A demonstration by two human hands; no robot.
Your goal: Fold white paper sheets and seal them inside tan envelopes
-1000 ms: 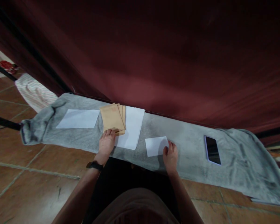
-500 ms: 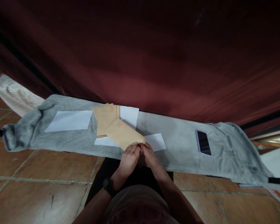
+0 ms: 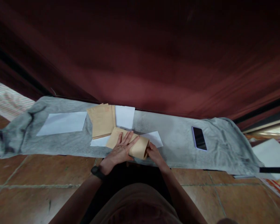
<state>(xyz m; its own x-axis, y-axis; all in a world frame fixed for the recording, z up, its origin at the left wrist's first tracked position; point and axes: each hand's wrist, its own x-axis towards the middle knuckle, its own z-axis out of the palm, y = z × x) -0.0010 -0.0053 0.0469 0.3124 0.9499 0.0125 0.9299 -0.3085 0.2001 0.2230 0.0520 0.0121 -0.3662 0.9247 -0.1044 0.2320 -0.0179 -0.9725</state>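
Observation:
A brown paper envelope (image 3: 140, 146) lies at the near edge of the grey cloth, its right end bulging open. Spread across its top is my left hand (image 3: 122, 149), fingers apart and pressing on the paper. At the open right end, my right hand (image 3: 154, 153) has its fingers at the mouth and partly inside; what they grip there is hidden. Just behind to the left rests a stack of brown envelopes (image 3: 103, 119). White paper (image 3: 125, 115) shows beside that stack, and another white sheet (image 3: 155, 138) sticks out behind the envelope.
A grey cloth (image 3: 170, 130) covers the long narrow surface. On it lie a white sheet (image 3: 63, 122) at left and a phone (image 3: 199, 138) at right. A dark red curtain (image 3: 140, 77) hangs along the far edge. White papers (image 3: 272, 157) sit beyond the right end.
My hands have come apart from the envelope's near end. The left now lies flat on the envelope; the right is at its mouth, which has opened. The envelope has shifted toward me, off the stack.

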